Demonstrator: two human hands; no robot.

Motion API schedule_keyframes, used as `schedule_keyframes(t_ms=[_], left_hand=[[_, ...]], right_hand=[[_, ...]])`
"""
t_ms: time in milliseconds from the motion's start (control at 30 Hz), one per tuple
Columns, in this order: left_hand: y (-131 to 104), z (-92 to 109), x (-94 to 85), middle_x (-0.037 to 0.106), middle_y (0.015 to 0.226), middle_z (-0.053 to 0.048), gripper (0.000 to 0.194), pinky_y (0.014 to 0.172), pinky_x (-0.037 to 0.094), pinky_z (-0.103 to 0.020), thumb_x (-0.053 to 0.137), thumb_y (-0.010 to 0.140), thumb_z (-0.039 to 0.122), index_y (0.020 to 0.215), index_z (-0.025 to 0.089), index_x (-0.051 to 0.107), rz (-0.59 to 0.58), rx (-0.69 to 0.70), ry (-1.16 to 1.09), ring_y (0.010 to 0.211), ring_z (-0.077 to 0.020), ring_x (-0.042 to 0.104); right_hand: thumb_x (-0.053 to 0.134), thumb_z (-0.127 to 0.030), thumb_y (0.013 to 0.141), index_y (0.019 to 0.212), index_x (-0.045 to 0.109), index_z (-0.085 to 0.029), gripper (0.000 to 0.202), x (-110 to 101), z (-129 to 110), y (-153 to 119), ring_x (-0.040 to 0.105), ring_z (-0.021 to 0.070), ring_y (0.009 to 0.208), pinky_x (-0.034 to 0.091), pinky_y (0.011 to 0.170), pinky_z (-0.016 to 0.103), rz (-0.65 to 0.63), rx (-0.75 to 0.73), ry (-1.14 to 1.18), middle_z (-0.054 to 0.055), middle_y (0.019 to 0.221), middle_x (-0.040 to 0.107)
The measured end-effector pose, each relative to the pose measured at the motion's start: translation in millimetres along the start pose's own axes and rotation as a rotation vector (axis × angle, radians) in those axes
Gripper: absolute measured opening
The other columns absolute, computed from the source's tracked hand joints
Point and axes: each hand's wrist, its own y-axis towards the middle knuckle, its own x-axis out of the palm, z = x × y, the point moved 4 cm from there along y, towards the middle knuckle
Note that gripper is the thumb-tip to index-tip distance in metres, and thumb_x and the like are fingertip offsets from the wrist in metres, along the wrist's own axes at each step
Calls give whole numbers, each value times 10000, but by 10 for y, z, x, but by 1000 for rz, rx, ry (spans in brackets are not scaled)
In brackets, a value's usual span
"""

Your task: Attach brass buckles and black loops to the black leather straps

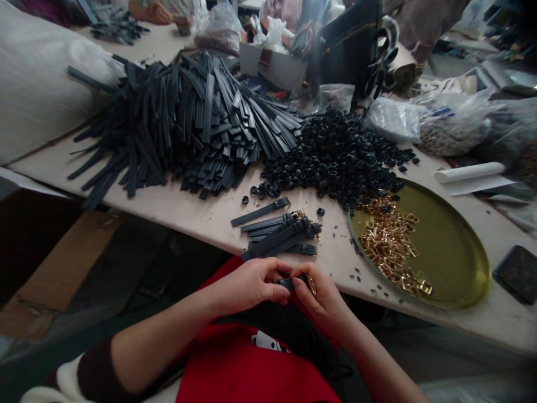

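Just off the table's front edge, my left hand (255, 284) and my right hand (316, 295) meet around a dark strap (287, 284). Both sets of fingers pinch it, and much of it is hidden. A gold buckle (311, 285) shows at my right fingers. Beyond my hands lies a small stack of buckled straps (279, 232). A large heap of loose dark straps (184, 117) covers the left of the table. Right of it is a pile of small black loops (335, 154). Many gold buckles (388, 243) lie on the left side of a round tray (453, 252).
A dark phone-like object (518, 273) lies right of the tray. Clear plastic bags (455, 126), a white roll (470, 171) and a white box (272, 66) stand farther back. Cardboard (62, 268) is below the table at left. Another person's hand (157, 13) shows at the far table.
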Motion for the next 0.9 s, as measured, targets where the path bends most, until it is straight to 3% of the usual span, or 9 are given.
schedule_keyframes(t_ms=[200, 333, 400, 567, 767, 900], left_hand=[[-111, -90, 76, 655, 986, -31, 401, 766, 441, -256, 592, 686, 182, 1086, 174, 574, 92, 67, 152, 879, -182, 594], [-251, -41, 68, 629, 1072, -59, 558, 775, 447, -264, 575, 721, 207, 1257, 172, 425, 18, 34, 123, 945, -179, 579], [-324, -34, 55, 646, 1018, -72, 485, 750, 457, -270, 521, 766, 229, 1236, 146, 437, -11, -25, 76, 884, -161, 597], [-380, -202, 68, 665, 765, -39, 211, 636, 470, -253, 569, 740, 295, 862, 122, 576, 47, -147, -48, 657, -125, 616], [-344, -426, 143, 643, 676, -13, 221, 572, 467, -245, 614, 701, 323, 802, 134, 559, 163, -83, -50, 602, -132, 617], [-381, -410, 165, 629, 663, -11, 249, 559, 456, -238, 583, 720, 371, 809, 139, 561, 157, -34, 42, 608, -139, 608]], right_hand=[[370, -289, 873, 855, 436, -217, 99, 157, -27, -118, 493, 128, 572, 345, 534, 240, -63, -14, -36, -22, 656, 524], [370, -299, 874, 843, 439, -215, 113, 204, 1, -173, 463, 117, 551, 335, 524, 235, 10, 6, 81, -35, 634, 499], [364, -318, 876, 835, 439, -215, 134, 229, 12, -203, 443, 114, 545, 335, 515, 230, 27, 14, 157, -41, 621, 474], [376, -299, 868, 834, 450, -209, 122, 271, -13, -282, 440, 110, 553, 340, 509, 223, 69, -9, 130, -31, 646, 477], [400, -280, 857, 846, 456, -213, 88, 310, -94, -366, 465, 124, 547, 320, 510, 242, 50, -64, -62, -22, 642, 503], [357, -314, 884, 866, 455, -217, 139, 371, -75, -421, 465, 117, 561, 342, 501, 231, 69, -15, 170, -18, 677, 498]])
